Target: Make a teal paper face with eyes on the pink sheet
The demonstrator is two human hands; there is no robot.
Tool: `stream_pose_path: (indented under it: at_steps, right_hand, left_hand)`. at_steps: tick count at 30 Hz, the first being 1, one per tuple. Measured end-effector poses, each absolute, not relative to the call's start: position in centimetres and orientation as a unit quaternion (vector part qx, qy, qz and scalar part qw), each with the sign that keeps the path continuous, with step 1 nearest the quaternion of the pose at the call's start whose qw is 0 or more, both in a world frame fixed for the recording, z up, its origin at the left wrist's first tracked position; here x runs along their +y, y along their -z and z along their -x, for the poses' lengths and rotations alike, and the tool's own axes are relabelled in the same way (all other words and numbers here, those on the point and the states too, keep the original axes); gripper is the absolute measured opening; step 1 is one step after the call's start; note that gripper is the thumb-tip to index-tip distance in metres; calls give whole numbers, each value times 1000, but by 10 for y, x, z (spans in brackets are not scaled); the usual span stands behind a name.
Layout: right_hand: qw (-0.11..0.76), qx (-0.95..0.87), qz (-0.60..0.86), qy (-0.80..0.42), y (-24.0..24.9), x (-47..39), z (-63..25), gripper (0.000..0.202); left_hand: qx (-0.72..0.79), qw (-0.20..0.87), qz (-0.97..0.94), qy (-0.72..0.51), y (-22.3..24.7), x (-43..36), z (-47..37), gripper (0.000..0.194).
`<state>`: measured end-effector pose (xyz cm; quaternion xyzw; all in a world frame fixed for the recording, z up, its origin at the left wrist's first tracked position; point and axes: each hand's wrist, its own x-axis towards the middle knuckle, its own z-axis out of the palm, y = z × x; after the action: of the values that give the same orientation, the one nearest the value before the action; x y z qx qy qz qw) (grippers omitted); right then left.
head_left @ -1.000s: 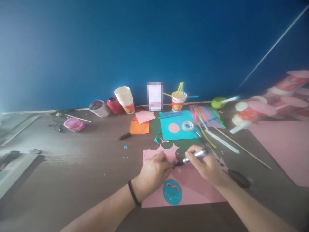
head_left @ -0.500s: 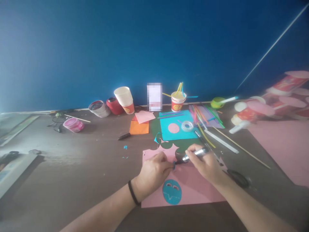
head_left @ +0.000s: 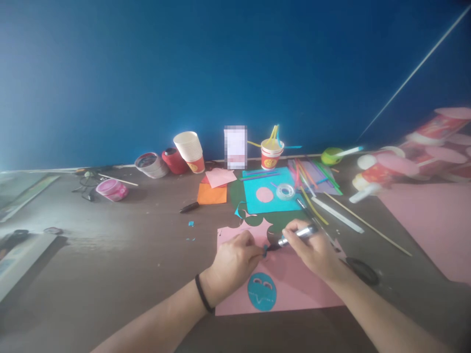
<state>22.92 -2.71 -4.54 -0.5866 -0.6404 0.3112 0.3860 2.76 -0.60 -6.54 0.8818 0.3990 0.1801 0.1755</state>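
Observation:
My left hand [head_left: 237,257] pinches a tiny blue paper piece [head_left: 265,250] between thumb and finger, above a pink paper sheet [head_left: 305,289] with scalloped cuts along its top edge. In my right hand [head_left: 312,250] is a silver-and-black marker pen [head_left: 299,235], its dark tip touching or very near the blue piece. Just below my hands, a blue paper circle [head_left: 262,292] lies on the pink sheet; it has two pink-edged eye shapes and a pale zigzag line. Black-handled scissors [head_left: 362,271] lie partly hidden behind my right forearm.
Behind the hands lie a bright blue sheet [head_left: 253,206] with a pink circle [head_left: 264,195] and a tape roll [head_left: 285,191]. Stacked paper cups [head_left: 189,152], a cup of straws [head_left: 271,156] and orange paper [head_left: 212,195] stand or lie farther back. A black pen cap [head_left: 189,208] sits left.
Both hands stay in nearly the same place. The marker tip and the small blue piece have shifted only very slightly.

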Motion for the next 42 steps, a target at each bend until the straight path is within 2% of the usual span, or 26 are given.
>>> stream_pose_path:
  at_steps: [24, 33, 42]
  right_hand:
    - [405, -633, 591, -294, 50, -28, -229, 23]
    - [403, -647, 579, -290, 48, -27, -229, 23]
    - [403, -643, 577, -302, 47, -28, -227, 23]
  left_hand:
    - [390, 162, -887, -190, 67, -5, -27, 18]
    - [380, 95, -908, -152, 68, -7, -26, 20]
    - [381, 119, -904, -155, 66, -8, -26, 21]
